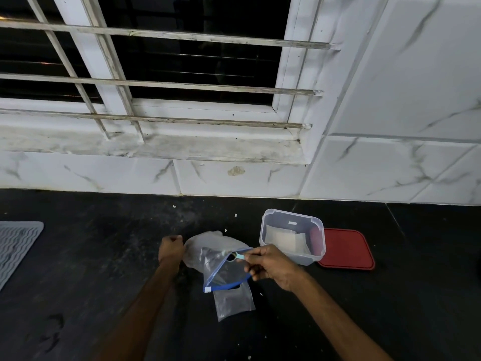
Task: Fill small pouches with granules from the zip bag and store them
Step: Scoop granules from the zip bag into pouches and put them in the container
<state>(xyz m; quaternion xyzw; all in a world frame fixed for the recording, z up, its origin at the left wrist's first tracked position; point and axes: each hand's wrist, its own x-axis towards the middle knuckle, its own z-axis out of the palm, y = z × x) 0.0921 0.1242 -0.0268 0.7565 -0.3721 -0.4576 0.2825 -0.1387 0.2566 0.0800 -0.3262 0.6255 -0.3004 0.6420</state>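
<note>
Black counter below barred window

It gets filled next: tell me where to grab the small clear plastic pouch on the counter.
Probably pinch the small clear plastic pouch at a free near corner, from the near side: it lies flat, its far end tucked under the blue-zipped clear bag.

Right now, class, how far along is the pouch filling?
Done: a whitish pouch lies in the open container, red lid beside it. Under way: left hand grips the zip bag; right hand holds a small scoop at its mouth. Left: the clear pouch on the counter awaits storing.
</note>
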